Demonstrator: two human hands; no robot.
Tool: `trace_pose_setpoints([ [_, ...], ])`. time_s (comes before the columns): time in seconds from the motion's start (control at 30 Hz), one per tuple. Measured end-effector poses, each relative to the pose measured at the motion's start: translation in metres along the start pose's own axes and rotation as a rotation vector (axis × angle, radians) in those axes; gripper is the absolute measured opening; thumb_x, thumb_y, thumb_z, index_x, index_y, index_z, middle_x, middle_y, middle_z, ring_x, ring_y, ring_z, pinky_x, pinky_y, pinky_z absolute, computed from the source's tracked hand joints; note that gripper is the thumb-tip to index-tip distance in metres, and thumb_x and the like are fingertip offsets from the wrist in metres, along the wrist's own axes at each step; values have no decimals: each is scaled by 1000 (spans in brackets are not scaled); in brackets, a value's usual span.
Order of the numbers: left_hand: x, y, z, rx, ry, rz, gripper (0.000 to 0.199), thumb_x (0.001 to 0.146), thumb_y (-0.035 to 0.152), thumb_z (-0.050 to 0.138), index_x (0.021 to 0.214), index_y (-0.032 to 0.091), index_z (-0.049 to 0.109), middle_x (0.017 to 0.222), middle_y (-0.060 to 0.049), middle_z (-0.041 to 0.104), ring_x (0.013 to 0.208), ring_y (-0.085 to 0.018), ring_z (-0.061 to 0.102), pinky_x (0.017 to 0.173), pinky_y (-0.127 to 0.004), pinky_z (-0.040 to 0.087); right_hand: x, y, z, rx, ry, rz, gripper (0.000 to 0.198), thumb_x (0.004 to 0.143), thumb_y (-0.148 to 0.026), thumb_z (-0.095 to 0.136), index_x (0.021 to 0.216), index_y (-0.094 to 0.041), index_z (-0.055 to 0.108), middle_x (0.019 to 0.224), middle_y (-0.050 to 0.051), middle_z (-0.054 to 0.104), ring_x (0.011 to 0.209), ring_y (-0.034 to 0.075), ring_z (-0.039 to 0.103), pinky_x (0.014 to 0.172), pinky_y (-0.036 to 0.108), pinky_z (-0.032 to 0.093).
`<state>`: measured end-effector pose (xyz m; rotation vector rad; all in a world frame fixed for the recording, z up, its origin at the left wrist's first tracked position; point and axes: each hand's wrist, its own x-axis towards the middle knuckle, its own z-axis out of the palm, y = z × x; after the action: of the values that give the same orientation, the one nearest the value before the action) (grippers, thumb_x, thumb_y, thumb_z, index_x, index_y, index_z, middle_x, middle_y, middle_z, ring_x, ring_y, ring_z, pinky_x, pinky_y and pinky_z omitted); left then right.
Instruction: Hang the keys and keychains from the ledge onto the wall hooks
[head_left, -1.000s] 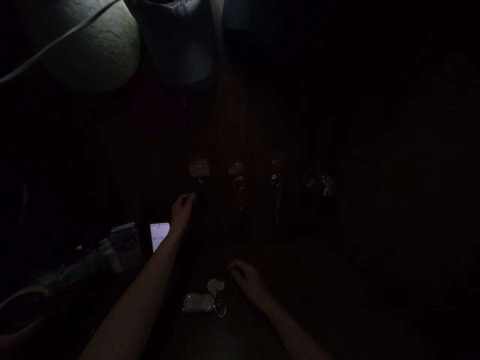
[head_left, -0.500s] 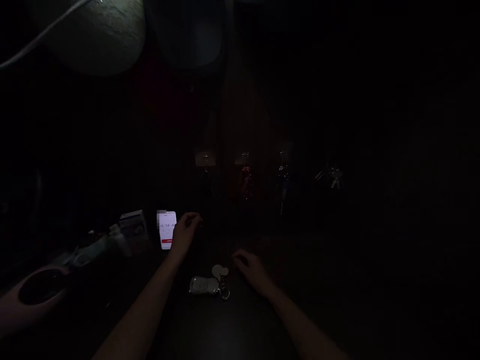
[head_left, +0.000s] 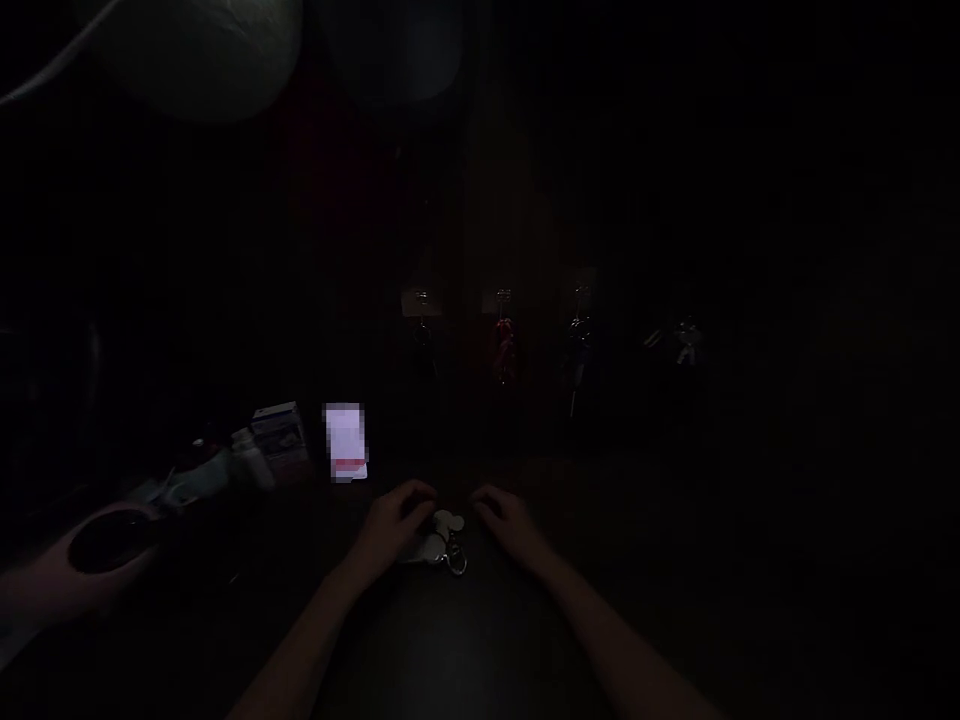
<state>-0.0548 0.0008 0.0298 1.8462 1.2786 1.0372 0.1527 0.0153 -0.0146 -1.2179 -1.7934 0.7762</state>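
Observation:
In the dim head view a keychain lies on the dark table, made up of a pale key fob (head_left: 433,549), a metal ring (head_left: 457,564) and a pale rounded charm (head_left: 448,521). My left hand (head_left: 391,522) is over the fob's left part and hides it, with thumb and fingers curved and apart. Whether it touches the fob, I cannot tell. To the right of the charm, my right hand (head_left: 511,525) rests with bent fingers, its thumb and forefinger a little apart and nothing visible between them.
A lit phone (head_left: 346,440) stands beyond my left hand. Left of it are a small box (head_left: 280,440), a pale bottle (head_left: 252,458) and a pinkish object with a dark oval opening (head_left: 112,540). Several key bunches, one reddish (head_left: 504,345), hang from hooks at the back.
My left hand has come back from beside the phone to the key fob, uncovering the phone. My right hand stays near the charm. The view has shifted slightly.

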Motion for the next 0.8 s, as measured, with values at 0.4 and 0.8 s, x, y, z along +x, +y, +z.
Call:
trace_pose_setpoints([
  [0.4, -26, 1, 14, 203, -333, 283, 22, 78, 13, 52, 92, 26, 65, 106, -1, 65, 102, -18, 56, 93, -31, 39, -1, 7, 2, 19, 12, -31, 19, 81, -29, 46, 88, -20, 61, 88, 3, 66, 86, 19, 60, 79, 31, 44],
  [0.8, -27, -1, 16, 439, -358, 368, 15, 81, 20, 57, 93, 26, 62, 113, -1, 59, 106, -19, 53, 93, -35, 40, 1, 4, 1, -2, 19, -1, 19, 80, -26, 46, 86, -20, 63, 87, 3, 67, 85, 19, 61, 77, 30, 45],
])
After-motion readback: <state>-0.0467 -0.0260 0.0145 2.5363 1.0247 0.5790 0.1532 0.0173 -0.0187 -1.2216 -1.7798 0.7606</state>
